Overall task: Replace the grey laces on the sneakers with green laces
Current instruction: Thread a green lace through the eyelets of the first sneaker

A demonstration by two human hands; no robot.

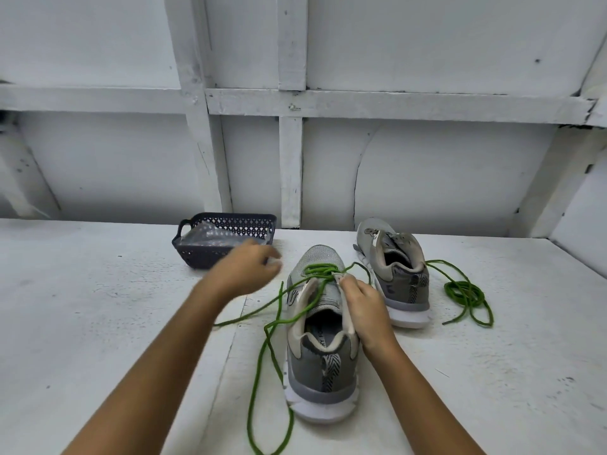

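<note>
On the white painted table [98,323], the near grey mesh sneaker [323,366] with a white sole stands heel toward the person. The right hand [366,310] pinches its right eyelet flap between thumb and curled fingers, just beside the thin green cord lace [317,270] threaded across the front eyelets. The lace's loose ends trail toward 8 and 6 o'clock. The left hand [246,272], blurred, hovers at the sneaker's 10 o'clock, fingers loosely curled; I cannot tell whether it holds anything. The far grey mesh sneaker [404,290] sits at 1 o'clock, with a coiled second green lace [466,293] at its 3 o'clock. A dark perforated plastic basket [203,254] stands at 11 o'clock.
</note>
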